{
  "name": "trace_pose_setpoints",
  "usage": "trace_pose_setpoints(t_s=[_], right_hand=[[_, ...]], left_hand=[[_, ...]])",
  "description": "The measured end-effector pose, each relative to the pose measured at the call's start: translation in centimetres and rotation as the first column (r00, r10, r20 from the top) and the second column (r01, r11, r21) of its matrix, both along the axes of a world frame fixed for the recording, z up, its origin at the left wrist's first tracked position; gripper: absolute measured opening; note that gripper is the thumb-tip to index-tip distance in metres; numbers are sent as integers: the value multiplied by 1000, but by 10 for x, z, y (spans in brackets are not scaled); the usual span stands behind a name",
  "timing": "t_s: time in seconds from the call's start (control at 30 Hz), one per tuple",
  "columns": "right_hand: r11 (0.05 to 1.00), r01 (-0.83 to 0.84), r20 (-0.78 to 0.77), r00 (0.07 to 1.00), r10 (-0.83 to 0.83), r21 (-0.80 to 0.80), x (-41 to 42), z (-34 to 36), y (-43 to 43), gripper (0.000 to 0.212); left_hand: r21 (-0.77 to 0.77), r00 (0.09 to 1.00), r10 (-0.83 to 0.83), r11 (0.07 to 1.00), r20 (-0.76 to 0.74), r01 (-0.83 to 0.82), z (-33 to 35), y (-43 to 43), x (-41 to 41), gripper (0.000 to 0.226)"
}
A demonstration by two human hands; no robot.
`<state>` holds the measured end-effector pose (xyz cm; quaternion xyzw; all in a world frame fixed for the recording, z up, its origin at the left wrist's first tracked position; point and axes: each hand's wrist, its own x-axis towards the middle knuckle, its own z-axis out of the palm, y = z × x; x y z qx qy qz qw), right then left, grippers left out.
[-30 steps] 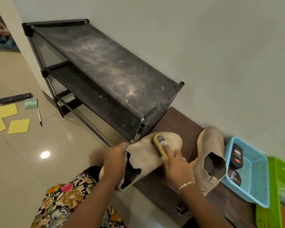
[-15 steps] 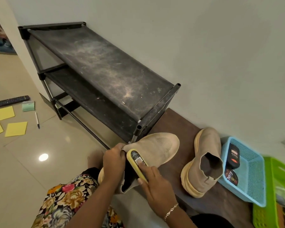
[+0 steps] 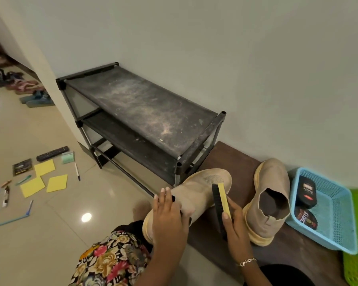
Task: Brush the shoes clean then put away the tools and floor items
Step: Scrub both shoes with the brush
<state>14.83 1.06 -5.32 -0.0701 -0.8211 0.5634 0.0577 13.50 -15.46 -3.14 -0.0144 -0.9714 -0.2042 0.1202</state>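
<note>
— What sits on the brown desk (image 3: 232,159)?
— One tan shoe (image 3: 271,203), standing up; a blue basket (image 3: 322,241) just beside it; a green basket (image 3: 355,263) next to that, at the edge of the view.
— And on the floor (image 3: 50,244)?
— A black shelf rack (image 3: 145,108) by the wall, dusty on top; yellow paper squares (image 3: 57,183), a black remote (image 3: 52,153) and a pen (image 3: 77,171) lie spread out; more shoes (image 3: 37,99) lie far back.
</note>
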Motion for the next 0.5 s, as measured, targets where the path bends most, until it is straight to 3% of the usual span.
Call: trace_pose_setpoints(t_s=[0.07,0.13,0.27,0.5], right_hand=[[1000,-10,-1,1000,10,-9,0,-3,2,49],[1000,-25,-6,1000,25,-15,2,-6,3,50],[999,-30,11,999,31,-31,3,-10,6,45],[998,-36,55,998,38,-42,8,-9,4,39]], left_hand=[[-111,990,36,994,135,-21,-4,8,2,37],[-133,981,95,988,169,-72,-10,13,3,43],[-64,970,190,981,150,-183,-14,16,5,40],[19,990,135,991,-31,-135,-20,31,4,40]])
